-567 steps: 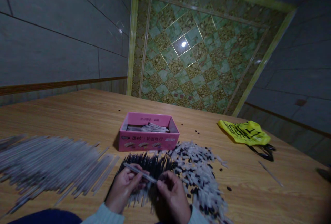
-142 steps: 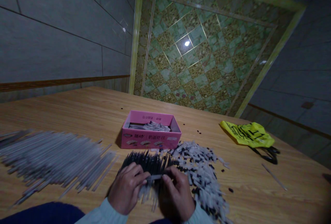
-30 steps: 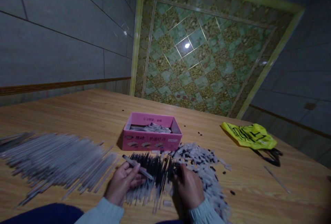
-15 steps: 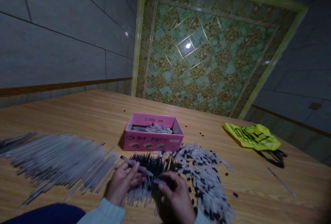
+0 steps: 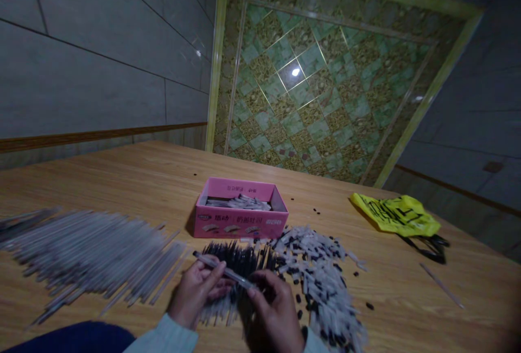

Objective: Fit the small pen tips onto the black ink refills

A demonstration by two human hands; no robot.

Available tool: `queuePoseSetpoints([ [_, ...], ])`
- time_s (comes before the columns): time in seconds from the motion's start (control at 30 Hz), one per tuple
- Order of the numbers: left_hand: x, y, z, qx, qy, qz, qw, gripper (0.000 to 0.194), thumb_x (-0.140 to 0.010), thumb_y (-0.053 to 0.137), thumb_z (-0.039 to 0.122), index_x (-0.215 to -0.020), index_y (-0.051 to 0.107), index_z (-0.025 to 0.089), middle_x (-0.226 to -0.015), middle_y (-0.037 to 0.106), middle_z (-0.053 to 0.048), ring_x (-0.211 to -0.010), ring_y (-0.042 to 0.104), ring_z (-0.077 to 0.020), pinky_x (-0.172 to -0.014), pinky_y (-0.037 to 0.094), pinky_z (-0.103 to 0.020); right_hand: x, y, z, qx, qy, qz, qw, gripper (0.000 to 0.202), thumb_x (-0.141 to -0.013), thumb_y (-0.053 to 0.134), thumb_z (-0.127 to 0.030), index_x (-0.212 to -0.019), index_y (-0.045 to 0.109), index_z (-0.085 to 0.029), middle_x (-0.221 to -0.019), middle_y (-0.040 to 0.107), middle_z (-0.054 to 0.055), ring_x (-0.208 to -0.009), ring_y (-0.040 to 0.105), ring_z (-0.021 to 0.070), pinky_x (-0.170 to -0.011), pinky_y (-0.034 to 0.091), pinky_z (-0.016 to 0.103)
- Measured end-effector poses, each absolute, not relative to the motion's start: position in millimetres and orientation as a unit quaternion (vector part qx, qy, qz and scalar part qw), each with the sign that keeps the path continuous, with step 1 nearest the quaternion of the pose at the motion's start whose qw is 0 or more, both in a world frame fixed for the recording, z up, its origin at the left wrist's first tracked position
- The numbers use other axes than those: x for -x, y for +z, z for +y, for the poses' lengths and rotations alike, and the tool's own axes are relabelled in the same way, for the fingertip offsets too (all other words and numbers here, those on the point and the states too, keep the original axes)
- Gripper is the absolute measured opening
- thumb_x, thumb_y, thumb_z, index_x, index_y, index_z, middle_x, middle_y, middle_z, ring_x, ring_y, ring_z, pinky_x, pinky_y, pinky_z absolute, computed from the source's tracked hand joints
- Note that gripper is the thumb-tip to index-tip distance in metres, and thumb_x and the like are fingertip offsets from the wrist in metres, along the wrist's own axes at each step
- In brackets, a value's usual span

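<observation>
The right hand [image 5: 271, 304], pinching a clear cap [image 5: 246, 283] just off the pen [image 5: 223, 270] moments ago, now has it at the tip, so the capping seems under way, though dimness hides the join. The left hand [image 5: 197, 288] clamps the pen's other end, above black refills [image 5: 240, 257].

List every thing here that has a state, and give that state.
Slim rod: slanted, in both hands
Left hand: closed on rod
Right hand: fingers closed at rod's end
Pink box: open-topped, rods inside
Clear tubes: piled, lying flat
Black-ended sticks: bunched side by side
Small pieces: loose heap
Yellow bag: crumpled
</observation>
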State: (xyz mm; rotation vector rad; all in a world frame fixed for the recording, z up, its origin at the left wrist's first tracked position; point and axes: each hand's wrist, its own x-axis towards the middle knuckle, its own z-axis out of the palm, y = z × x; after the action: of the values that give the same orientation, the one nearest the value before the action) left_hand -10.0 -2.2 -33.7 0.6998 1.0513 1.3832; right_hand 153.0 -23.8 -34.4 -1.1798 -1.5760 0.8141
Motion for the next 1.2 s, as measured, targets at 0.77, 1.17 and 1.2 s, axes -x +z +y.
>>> queuePoseSetpoints([
  [0.77,10.0,-30.7,-11.0,-0.412,0.579,0.405,0.575,0.029,-0.055,0.075,0.029,-0.063,0.050,0.018,-0.062,0.071,-0.006,-0.059,0.066,-0.0189,-0.052,0.052,-0.026,-155.1,-38.6,-20.6,0.460,0.489,-0.514,0.533,0.018,-0.053,0.073,-0.028,-0.061,0.064,-0.014,-0.051,0.058,0.000,-0.046,0.051,0.0128,-0.044,0.036,0.022],
  [1.17,10.1,-28.1,-14.1,-0.475,0.582,0.368,0.548,0.025,-0.060,0.072,0.030,-0.063,0.050,0.019,-0.063,0.072,-0.006,-0.059,0.066,-0.0191,-0.055,0.050,-0.027,-156.5,-29.6,-20.9,0.432,0.647,-0.388,0.495,0.028,-0.045,0.079,-0.026,-0.054,0.059,-0.009,-0.038,0.056,0.001,-0.029,0.045,0.0072,-0.031,0.033,0.017],
  [1.2,10.0,-27.9,-14.3,-0.477,0.581,0.370,0.546,0.024,-0.060,0.072,0.029,-0.063,0.050,0.019,-0.062,0.072,-0.006,-0.059,0.066,-0.0192,-0.055,0.050,-0.028,-157.2,-30.6,-20.7,0.427,0.657,-0.377,0.493,0.027,-0.045,0.079,-0.025,-0.054,0.059,-0.009,-0.040,0.058,0.003,-0.029,0.046,0.0073,-0.031,0.033,0.017],
])
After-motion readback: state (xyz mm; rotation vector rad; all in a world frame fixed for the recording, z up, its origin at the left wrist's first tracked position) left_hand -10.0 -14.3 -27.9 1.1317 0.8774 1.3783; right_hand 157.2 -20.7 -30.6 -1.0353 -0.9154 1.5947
